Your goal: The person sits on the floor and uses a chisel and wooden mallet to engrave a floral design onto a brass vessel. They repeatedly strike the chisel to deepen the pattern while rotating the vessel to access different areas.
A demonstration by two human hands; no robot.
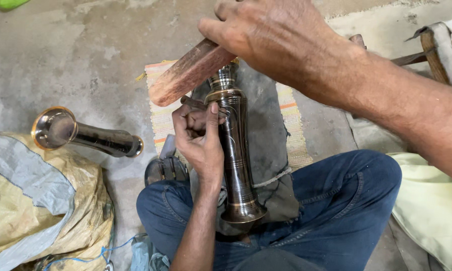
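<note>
**Slip risk on the engraved vase**

Vase first: the tall dark polished metal vase [234,145] is laid across the lap on a grey cloth [266,115]. A reddish wooden block [188,73] is gripped in the right hand [271,35], fingers wrapped shut. A thin chisel [196,104] is pinched by the left hand [198,138] against the vase. A glancing blow could skid the tip and scar the surface or catch a thumb.

A dark, shiny metal vase [234,145] lay lengthwise across the lap; a reddish wooden block [188,73] was raised above its neck.
</note>
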